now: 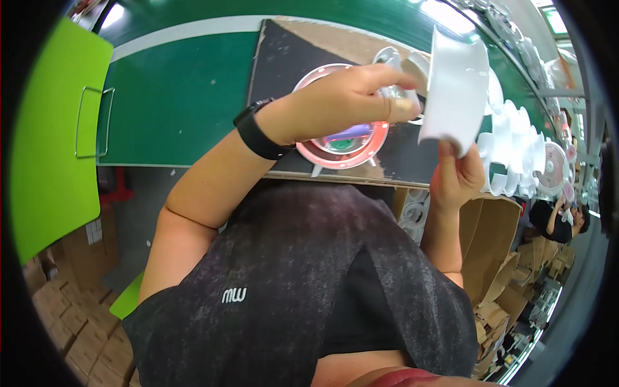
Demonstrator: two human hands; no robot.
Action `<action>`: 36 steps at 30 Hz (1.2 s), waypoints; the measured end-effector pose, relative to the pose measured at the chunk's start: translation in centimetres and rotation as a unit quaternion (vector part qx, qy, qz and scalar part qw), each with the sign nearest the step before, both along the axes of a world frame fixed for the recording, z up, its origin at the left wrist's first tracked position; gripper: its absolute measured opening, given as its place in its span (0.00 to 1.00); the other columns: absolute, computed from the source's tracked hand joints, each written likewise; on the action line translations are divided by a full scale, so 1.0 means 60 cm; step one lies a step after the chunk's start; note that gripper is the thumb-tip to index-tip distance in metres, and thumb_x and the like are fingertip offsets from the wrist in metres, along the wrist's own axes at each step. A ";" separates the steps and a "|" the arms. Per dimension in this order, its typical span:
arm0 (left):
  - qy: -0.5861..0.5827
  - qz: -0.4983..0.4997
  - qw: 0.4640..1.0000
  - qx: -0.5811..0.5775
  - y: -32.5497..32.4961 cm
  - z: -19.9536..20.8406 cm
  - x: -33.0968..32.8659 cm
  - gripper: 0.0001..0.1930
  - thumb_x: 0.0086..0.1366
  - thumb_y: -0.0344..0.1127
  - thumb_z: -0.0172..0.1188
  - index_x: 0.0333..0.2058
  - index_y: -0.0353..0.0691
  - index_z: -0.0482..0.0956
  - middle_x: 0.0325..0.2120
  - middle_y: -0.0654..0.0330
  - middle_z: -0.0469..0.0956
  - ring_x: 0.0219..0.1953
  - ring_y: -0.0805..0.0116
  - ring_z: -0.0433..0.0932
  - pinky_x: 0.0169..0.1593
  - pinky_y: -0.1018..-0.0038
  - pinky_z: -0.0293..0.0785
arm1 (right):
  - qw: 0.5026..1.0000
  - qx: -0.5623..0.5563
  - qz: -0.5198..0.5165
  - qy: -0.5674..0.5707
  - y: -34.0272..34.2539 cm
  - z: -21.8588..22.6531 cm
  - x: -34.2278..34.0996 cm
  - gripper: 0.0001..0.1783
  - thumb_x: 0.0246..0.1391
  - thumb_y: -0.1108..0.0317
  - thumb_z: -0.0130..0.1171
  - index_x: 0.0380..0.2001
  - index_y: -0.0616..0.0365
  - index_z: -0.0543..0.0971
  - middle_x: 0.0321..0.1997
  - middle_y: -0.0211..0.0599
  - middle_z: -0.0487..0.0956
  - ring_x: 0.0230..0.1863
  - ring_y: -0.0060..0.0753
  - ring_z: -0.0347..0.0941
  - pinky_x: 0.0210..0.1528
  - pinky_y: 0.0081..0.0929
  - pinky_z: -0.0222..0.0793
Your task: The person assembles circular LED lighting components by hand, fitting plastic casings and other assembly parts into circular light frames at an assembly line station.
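A white curved plastic panel (456,90) stands upright above the right side of the black work board (284,68). My right hand (458,174) pinches its lower edge between thumb and fingers. Reaching over the board from the left, my left hand (351,100) has its thumb and upper finger apart, pointing toward the panel. Those fingertips are slightly blurred, and I see nothing held in them. Under that hand sits a round white housing (345,161) with a pinkish glow and a shiny inside, partly hidden by my wrist. Behind my fingers are glossy white curved parts (416,64).
Many similar white curved parts (509,145) stand in rows to the right on the green bench (180,103). A bright green panel with a wire handle (55,135) is at the left. Cardboard boxes (77,322) are stacked below. Another person (558,219) works farther right.
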State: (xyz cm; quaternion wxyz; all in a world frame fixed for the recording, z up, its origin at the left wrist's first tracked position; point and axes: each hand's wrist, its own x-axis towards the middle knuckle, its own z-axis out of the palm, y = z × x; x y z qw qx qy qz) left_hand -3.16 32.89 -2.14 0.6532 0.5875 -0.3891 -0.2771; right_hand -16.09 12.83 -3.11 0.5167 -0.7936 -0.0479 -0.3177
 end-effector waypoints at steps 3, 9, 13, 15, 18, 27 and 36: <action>0.106 0.033 0.975 -0.191 0.023 0.026 -0.031 0.19 0.65 0.31 0.56 0.53 0.30 0.70 0.43 0.60 0.76 0.43 0.73 0.75 0.46 0.76 0.72 | 0.993 -0.110 0.020 0.040 0.044 0.037 0.041 0.13 0.52 0.70 0.64 0.36 0.71 0.78 0.40 0.48 0.78 0.39 0.36 0.73 0.44 0.26 0.66; -0.409 -0.077 0.909 0.009 0.125 0.105 0.033 0.15 0.63 0.30 0.57 0.48 0.32 0.76 0.36 0.57 0.79 0.41 0.61 0.78 0.46 0.72 0.73 | 0.954 -0.163 0.090 -0.233 0.044 0.130 0.091 0.33 0.43 0.46 0.66 0.39 0.70 0.78 0.46 0.50 0.77 0.45 0.39 0.73 0.49 0.36 0.66; -0.695 0.092 0.683 -0.203 0.131 0.043 0.068 0.06 0.56 0.27 0.62 0.35 0.37 0.81 0.33 0.57 0.77 0.48 0.49 0.74 0.53 0.65 0.67 | 0.795 -0.244 0.547 0.101 0.037 0.127 0.114 0.18 0.40 0.70 0.66 0.35 0.69 0.78 0.29 0.46 0.79 0.29 0.44 0.76 0.32 0.30 0.69; -0.436 0.269 0.858 0.026 0.162 -0.001 0.023 0.27 0.60 0.44 0.62 0.54 0.33 0.72 0.51 0.47 0.72 0.56 0.51 0.69 0.59 0.66 0.64 | 0.882 -0.322 0.333 0.088 0.064 0.122 0.072 0.17 0.37 0.77 0.65 0.36 0.68 0.78 0.23 0.42 0.76 0.23 0.44 0.73 0.24 0.29 0.66; -0.379 0.260 0.861 0.218 0.169 -0.075 -0.031 0.47 0.50 0.58 0.65 0.60 0.29 0.60 0.61 0.43 0.58 0.67 0.46 0.52 0.66 0.57 0.50 | 0.873 -0.432 0.208 0.088 0.098 0.066 0.052 0.19 0.38 0.74 0.63 0.38 0.62 0.78 0.23 0.35 0.72 0.23 0.37 0.71 0.23 0.31 0.65; -0.399 0.256 0.817 0.329 0.144 -0.133 -0.070 0.51 0.48 0.68 0.60 0.58 0.27 0.62 0.59 0.42 0.62 0.67 0.45 0.50 0.67 0.50 0.46 | 0.830 -0.513 0.199 0.086 0.143 -0.001 0.055 0.20 0.35 0.70 0.61 0.38 0.55 0.78 0.28 0.28 0.71 0.30 0.29 0.72 0.28 0.27 0.68; -0.127 0.242 0.946 0.177 0.152 -0.074 -0.027 0.49 0.54 0.66 0.59 0.58 0.23 0.61 0.45 0.39 0.75 0.46 0.48 0.77 0.46 0.67 0.73 | 0.813 -0.416 0.407 0.019 0.097 0.011 0.057 0.14 0.39 0.60 0.67 0.21 0.59 0.75 0.29 0.32 0.73 0.32 0.36 0.72 0.33 0.30 0.70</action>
